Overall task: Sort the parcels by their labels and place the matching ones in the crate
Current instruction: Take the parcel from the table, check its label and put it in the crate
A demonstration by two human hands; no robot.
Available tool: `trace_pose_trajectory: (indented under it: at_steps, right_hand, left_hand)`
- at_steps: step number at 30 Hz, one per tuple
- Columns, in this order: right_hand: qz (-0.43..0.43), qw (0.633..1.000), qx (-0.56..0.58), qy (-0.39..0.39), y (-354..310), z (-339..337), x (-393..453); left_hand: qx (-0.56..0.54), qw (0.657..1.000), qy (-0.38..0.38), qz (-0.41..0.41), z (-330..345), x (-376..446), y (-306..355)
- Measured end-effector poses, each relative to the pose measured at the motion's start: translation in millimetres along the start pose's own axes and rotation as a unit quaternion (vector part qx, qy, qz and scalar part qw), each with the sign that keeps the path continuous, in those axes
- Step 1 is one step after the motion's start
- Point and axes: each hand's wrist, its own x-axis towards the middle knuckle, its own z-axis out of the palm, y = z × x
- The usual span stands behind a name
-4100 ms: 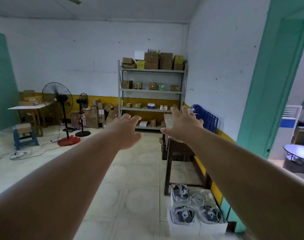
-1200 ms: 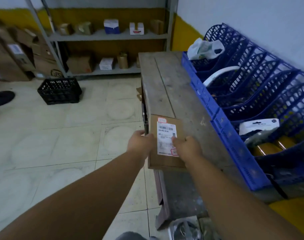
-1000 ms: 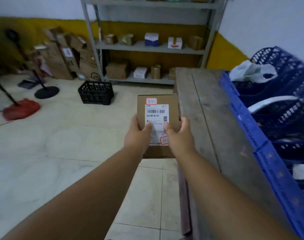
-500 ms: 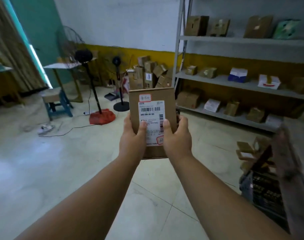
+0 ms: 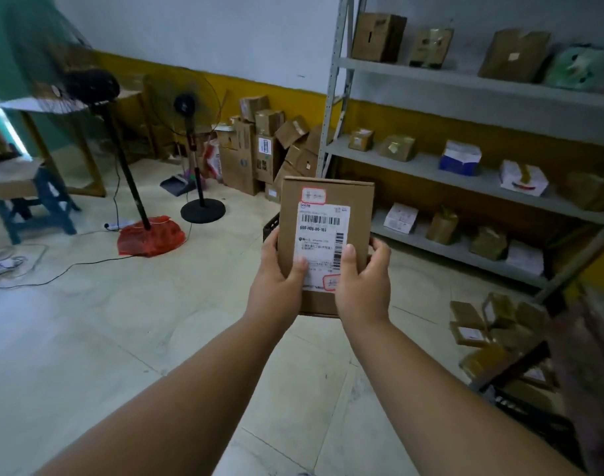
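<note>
While both hands, left hand point(image 5: 276, 286) and right hand point(image 5: 362, 286), clamp the parcel point(image 5: 326, 242), thumbs covering its label point(image 5: 322, 242) risk a misread.

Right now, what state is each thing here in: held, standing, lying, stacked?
Parcel: upright, label facing the camera, held off the floor.
Left hand: gripping the parcel's lower left.
Right hand: gripping its lower right.
Nearer fan: standing on the floor.
Boxes beside the shelf: piled, some tilted.
</note>
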Motion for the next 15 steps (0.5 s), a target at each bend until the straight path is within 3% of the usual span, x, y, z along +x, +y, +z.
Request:
trace_pose_trajectory:
  at_steps: [7, 11, 15]
  right_hand:
    - [-0.032, 0.995, 0.046, -0.081, -8.1, 121.6, 137.7]
    - [-0.038, 0.989, 0.069, -0.127, -5.6, 206.6, 189.2]
    - [-0.027, 0.986, 0.064, -0.151, 4.4, 295.2, 245.7]
  left_hand:
    - [0.027, 0.998, 0.058, -0.028, -17.0, 163.6, 3.4]
    - [0.032, 0.993, 0.103, -0.046, -42.2, 247.1, -26.1]
    - [0.046, 0.992, 0.101, -0.060, -68.3, 344.2, -59.9]
